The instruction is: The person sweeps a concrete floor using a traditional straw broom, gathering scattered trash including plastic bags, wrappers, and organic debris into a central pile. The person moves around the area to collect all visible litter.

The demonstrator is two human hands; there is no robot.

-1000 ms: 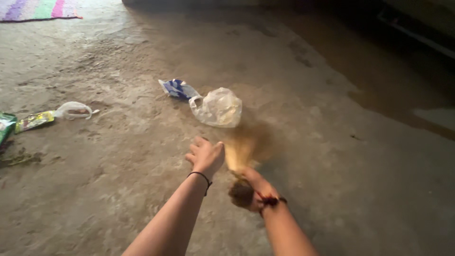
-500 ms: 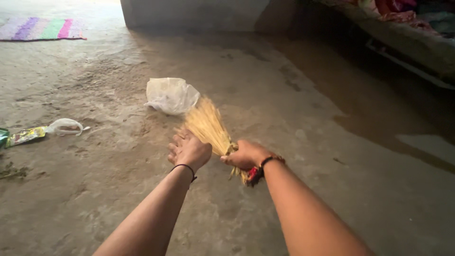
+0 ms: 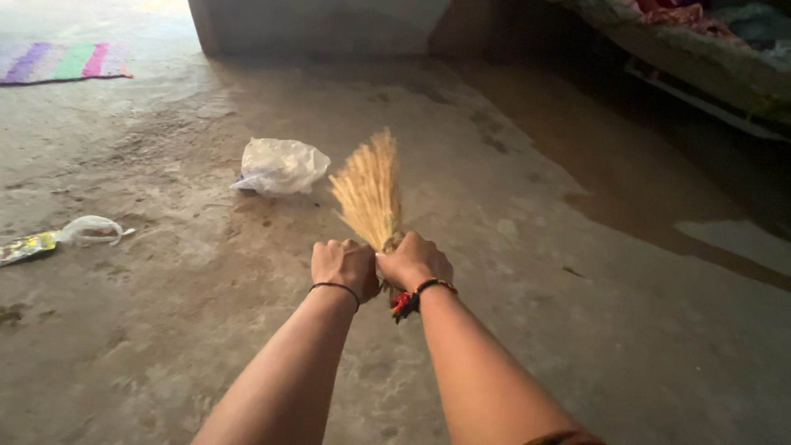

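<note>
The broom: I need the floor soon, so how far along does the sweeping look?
Early, it seems. Both the left hand and right hand grip the straw broom at its bound end, bristles pointing away. A clear plastic bag, a second small bag and a yellow wrapper lie scattered on the concrete floor, nothing gathered into a pile.

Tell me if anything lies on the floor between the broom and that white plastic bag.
Nothing visible does. The broom, gripped at its base by the left hand and right hand, fans out just right of the plastic bag. Only bare concrete floor shows in the narrow gap between them.
</note>
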